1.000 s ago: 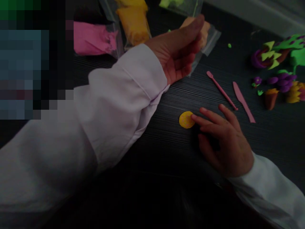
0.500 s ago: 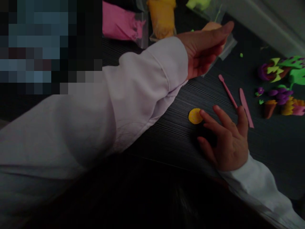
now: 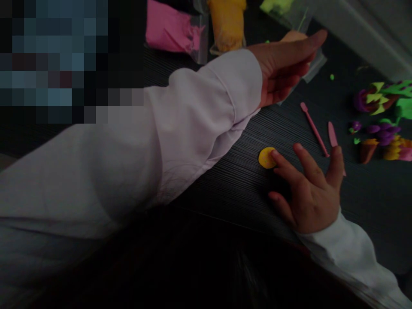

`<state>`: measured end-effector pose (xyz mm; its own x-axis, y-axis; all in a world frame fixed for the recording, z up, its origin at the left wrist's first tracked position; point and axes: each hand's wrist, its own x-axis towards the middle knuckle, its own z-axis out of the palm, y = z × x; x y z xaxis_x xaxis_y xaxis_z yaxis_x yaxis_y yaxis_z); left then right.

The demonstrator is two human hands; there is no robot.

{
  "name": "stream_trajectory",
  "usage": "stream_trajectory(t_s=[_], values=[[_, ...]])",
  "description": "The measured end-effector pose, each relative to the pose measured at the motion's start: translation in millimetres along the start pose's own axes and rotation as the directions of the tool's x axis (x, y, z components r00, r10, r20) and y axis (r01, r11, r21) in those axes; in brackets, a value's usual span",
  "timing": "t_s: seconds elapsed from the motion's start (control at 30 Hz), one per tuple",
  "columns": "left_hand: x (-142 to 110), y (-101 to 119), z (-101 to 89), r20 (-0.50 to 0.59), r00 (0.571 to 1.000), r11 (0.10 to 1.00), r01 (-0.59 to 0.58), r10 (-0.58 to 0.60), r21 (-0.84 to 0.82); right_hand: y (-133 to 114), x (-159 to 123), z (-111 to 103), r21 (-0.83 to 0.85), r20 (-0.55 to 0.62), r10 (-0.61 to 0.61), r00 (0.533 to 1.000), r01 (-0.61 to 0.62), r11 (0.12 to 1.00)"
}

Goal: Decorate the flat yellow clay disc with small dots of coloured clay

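A thin yellow clay disc lies flat on the dark table. My right hand is spread above the tabletop, its index fingertip on the right edge of that disc. Another finger of it covers part of a pink clay knife. Just left of the knife lies a slim pink modelling tool. Farther up, my left hand is turned on its side, thumb stretched out and fingers loosely bent, with nothing visible in it. Behind it shows a clear bag with peach clay, partly hidden by the hand.
Bags of pink clay, orange clay and yellow-green clay lie along the top. Small clay pieces stand at the right, among them purple balls and a brown cone-like pot. A grey surface borders the upper right.
The whole view has shifted slightly, so things appear a little farther right. My index fingertip stays on the yellow disc, and my left hand keeps its pose by the bag.
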<state>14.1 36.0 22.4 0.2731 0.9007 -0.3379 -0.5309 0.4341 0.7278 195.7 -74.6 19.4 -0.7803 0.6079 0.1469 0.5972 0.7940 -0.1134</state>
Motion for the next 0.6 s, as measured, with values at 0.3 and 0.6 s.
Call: stream_trajectory(t_s=[0.3, 0.6], values=[[1.5, -0.1, -2.0, 0.001, 1.0, 1.0, -0.003, 0.003, -0.023, -0.9, 0.8, -0.5, 0.099, 0.015, 0.057, 0.998, -0.058, 0.993], [4.6, -1.3, -4.8, 0.028, 1.0, 0.999, -0.012, 0.013, -0.033, -1.0, 1.1, -0.5, 0.023, 0.024, 0.019, 1.0, -0.019, 1.0]])
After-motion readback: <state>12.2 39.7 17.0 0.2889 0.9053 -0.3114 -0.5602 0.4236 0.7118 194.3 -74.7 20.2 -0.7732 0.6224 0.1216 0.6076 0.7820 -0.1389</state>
